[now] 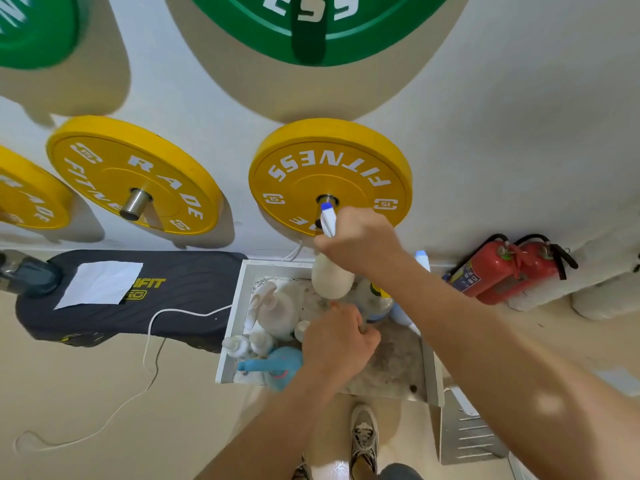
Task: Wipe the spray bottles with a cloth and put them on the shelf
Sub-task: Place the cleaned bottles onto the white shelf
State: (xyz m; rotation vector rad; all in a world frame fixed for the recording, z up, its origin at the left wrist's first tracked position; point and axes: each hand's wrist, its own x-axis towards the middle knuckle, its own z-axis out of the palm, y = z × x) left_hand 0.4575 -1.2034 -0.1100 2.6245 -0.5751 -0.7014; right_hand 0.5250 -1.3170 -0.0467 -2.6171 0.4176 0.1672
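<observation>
Here, right hand [360,244] fingers [329,245] wrap white spray bottle [330,278] neck.

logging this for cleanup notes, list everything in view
green weight plates: 2, green, high on the wall
yellow weight plates: 3, yellow, on wall pegs below
bench pad: 1, black, left of the tray
cloth: 1, white, flat on the bench pad
cable: 1, white, on the floor
tray: 1, white, by the wall, centre
spray bottle: 1, white with blue nozzle, held over the tray
other bottles: several, mostly white, one blue, in the tray
fire extinguishers: 2, red, by the wall, right
shoes: 2, grey, bottom edge
right hand: 1, grips the spray bottle's neck
left hand: 1, fingers curled, low in the tray; grip unclear
</observation>
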